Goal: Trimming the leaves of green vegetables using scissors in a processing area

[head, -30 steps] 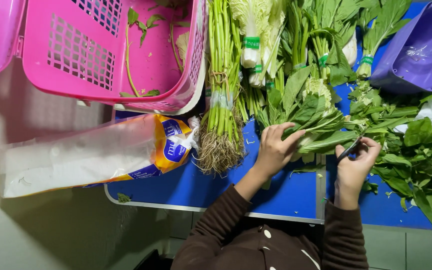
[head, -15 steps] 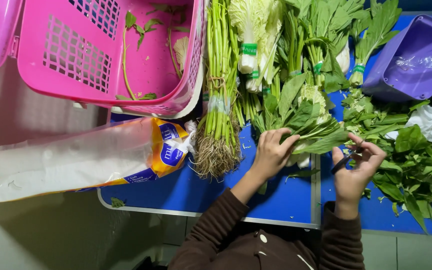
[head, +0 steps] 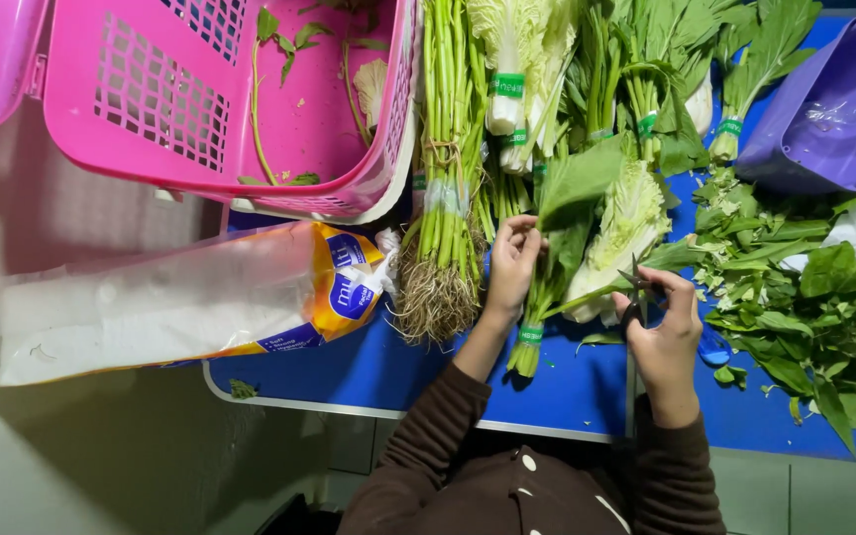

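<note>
Head view: pink basket (head: 151,119) holds a few loose stems; purple tub (head: 834,109) sits far right. Left hand (head: 512,263) pinches a leafy green bunch (head: 562,238) on the blue table (head: 378,372); right hand (head: 661,327) grips small scissors (head: 636,292) beside it.

table top (head: 567,386): smooth blue surface with a dull sheen, pale metal-looking strip along its near edge
pink basket (head: 250,149): moulded plastic, glossy, walls pierced with a grid of slots
purple tub (head: 834,119): smooth plastic, soft shine on its slanted wall
bag (head: 180,302): thin clear plastic film, crinkled and shiny, printed orange and blue at one end
scissors (head: 636,297): dark, matt, material hard to tell
leafy greens (head: 587,198): matt leaves, waxy pale ribs
green bands (head: 508,85): smooth tape
root bundle (head: 438,287): rough, fibrous roots
sleeves (head: 428,436): brown knit cloth, matt
</note>
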